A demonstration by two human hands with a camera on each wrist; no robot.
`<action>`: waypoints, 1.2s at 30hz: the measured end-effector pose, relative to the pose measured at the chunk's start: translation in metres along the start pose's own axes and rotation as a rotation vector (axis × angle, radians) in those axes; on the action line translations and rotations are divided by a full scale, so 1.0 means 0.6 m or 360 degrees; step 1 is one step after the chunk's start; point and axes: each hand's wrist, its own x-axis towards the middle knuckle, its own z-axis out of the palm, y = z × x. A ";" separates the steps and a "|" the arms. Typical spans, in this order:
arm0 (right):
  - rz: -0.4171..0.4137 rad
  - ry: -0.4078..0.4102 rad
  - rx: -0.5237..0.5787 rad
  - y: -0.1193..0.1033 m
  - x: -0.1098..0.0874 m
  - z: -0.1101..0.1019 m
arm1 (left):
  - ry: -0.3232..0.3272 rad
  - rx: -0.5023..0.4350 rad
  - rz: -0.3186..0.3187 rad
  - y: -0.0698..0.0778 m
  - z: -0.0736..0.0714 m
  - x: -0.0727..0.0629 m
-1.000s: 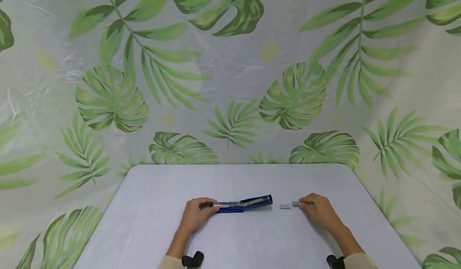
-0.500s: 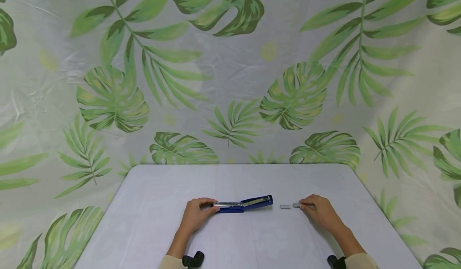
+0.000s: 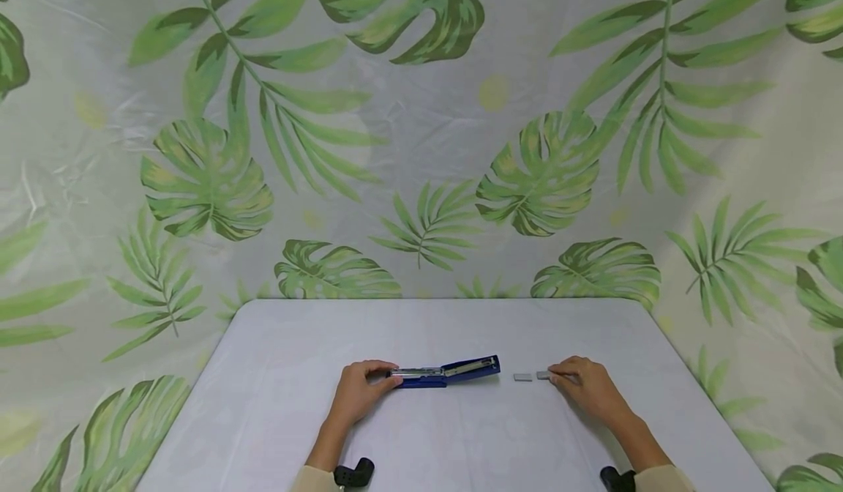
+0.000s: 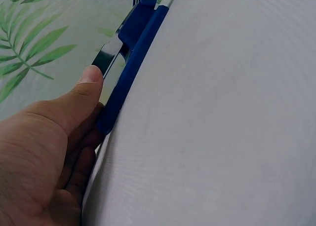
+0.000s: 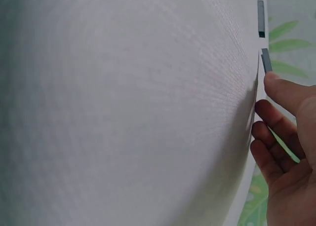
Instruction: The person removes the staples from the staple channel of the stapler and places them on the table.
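A blue stapler lies on the white table with its top arm swung open to the right, baring the metal magazine. My left hand grips its left end between thumb and fingers. In the left wrist view the thumb presses at the end of the stapler. My right hand pinches a small grey strip of staples by its right end, close over the table. A second grey staple strip lies just left of it, between the pinched strip and the stapler. The right wrist view shows both strips.
The white table spans the lower middle of the head view, its far edge against a leaf-patterned curtain. Dark wrist cameras are strapped at both wrists, beside beige sleeves.
Almost nothing differs. Both hands keep their holds, and the stapler and both staple strips stay in place; the whole head view has shifted very slightly.
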 end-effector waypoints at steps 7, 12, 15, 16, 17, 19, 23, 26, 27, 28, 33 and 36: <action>-0.0030 -0.0017 -0.0035 0.003 0.003 0.005 | 0.0013 0.0009 0.0001 0.001 -0.001 0.000; -0.0006 -0.0087 -0.0042 0.000 0.006 0.004 | 0.0012 0.0004 -0.0004 -0.001 0.000 0.000; 0.0016 -0.0122 -0.0062 -0.001 0.008 0.005 | 0.0008 -0.0004 -0.0012 -0.001 0.000 0.000; 0.0016 -0.0132 -0.0071 -0.002 0.008 0.006 | 0.0007 -0.0007 -0.0009 -0.002 0.001 0.000; 0.0022 -0.0139 -0.0076 -0.002 0.009 0.006 | 0.0008 -0.0008 -0.0005 -0.002 0.001 0.000; 0.0028 -0.0146 -0.0080 -0.002 0.009 0.007 | 0.0008 -0.0006 0.0001 -0.002 0.001 0.000; 0.0027 -0.0146 -0.0079 0.000 0.009 0.006 | 0.0003 -0.0001 0.0006 -0.002 0.003 0.001; 0.0039 -0.0151 -0.0070 0.003 0.007 0.006 | -0.0010 -0.0007 0.0000 -0.003 0.005 0.002; 0.0052 -0.0154 -0.0067 0.004 0.007 0.006 | -0.0015 -0.0013 -0.0003 -0.003 0.006 0.003; 0.0059 -0.0159 -0.0065 0.005 0.007 0.006 | -0.0017 -0.0018 -0.0001 -0.003 0.007 0.003; 0.0075 -0.0162 -0.0053 0.006 0.003 0.006 | -0.0029 -0.0019 0.0009 -0.003 0.010 0.007; 0.0074 -0.0156 -0.0055 0.007 0.001 0.006 | -0.0028 -0.0003 0.0017 -0.004 0.011 0.010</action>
